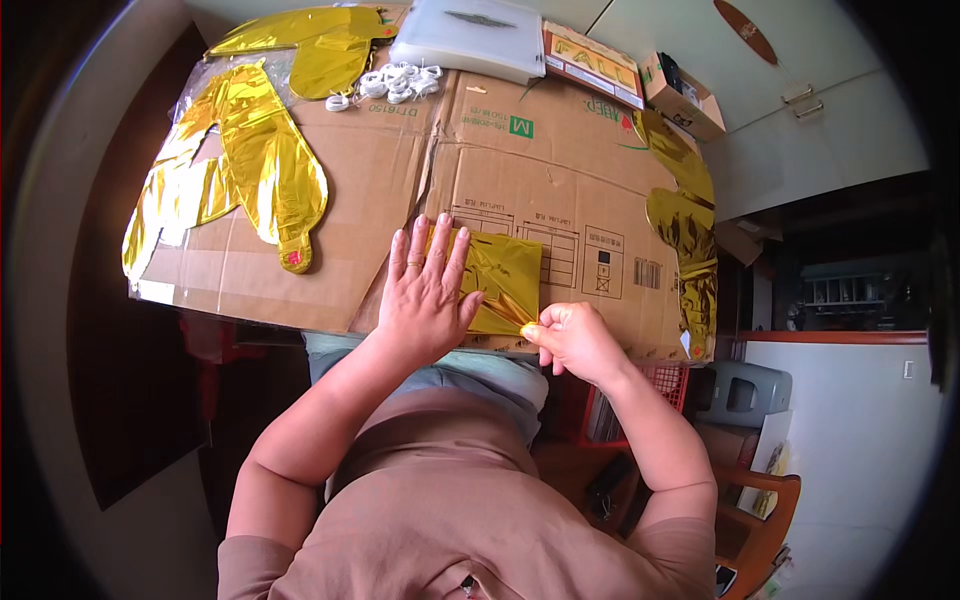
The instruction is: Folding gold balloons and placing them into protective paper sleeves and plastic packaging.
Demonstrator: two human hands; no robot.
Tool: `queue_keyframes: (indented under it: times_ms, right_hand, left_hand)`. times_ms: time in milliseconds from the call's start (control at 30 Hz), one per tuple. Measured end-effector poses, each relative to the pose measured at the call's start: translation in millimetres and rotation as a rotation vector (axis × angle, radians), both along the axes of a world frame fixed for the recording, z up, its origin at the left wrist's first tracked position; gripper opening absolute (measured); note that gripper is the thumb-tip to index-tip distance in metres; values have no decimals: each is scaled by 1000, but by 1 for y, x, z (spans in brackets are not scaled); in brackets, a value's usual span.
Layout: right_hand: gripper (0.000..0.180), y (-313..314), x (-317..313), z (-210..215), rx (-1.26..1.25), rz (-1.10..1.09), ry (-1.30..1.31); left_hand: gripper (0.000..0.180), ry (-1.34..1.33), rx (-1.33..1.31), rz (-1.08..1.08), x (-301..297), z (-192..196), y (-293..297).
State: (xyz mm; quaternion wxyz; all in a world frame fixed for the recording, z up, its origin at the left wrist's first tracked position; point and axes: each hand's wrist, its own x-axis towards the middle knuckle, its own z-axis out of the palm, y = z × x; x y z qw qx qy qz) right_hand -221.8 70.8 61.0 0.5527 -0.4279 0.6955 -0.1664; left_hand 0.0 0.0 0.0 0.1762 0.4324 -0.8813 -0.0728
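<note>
A folded gold foil balloon (pixel 510 265) lies near the front edge of a flattened cardboard sheet (pixel 365 190). My left hand (pixel 428 290) rests flat over its left side, fingers stretched out and slightly spread, a ring on one of them. At the foil's lower right corner, my right hand (pixel 575 338) pinches the gathered end between thumb and fingers. Creases run from that pinch into the foil. To the left lies a larger flat gold foil balloon (pixel 265 160) with a rounded tab. Part of the folded foil is hidden under my left hand.
More gold foil balloons lie at the back left (pixel 330 60) and along the right edge (pixel 690 240). At the back are white coiled cords (pixel 400 82), a clear plastic case (pixel 470 38), a printed flat box (pixel 595 68) and a small open carton (pixel 685 95). A wooden chair (pixel 775 500) stands lower right.
</note>
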Motion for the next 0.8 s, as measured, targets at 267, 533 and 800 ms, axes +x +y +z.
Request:
queue_keyframes:
  times_ms: [267, 533, 800]
  right_hand:
    - [18, 9, -8, -5, -41, -78, -81]
    - [19, 9, -18, -5, -27, -100, -357]
    - [17, 0, -12, -3, 50, -15, -326]
  left_hand:
    - [76, -12, -14, -4, 2, 2, 1]
    - [75, -15, -10, -2, -1, 3, 0]
    - [75, -28, -10, 5, -1, 2, 1]
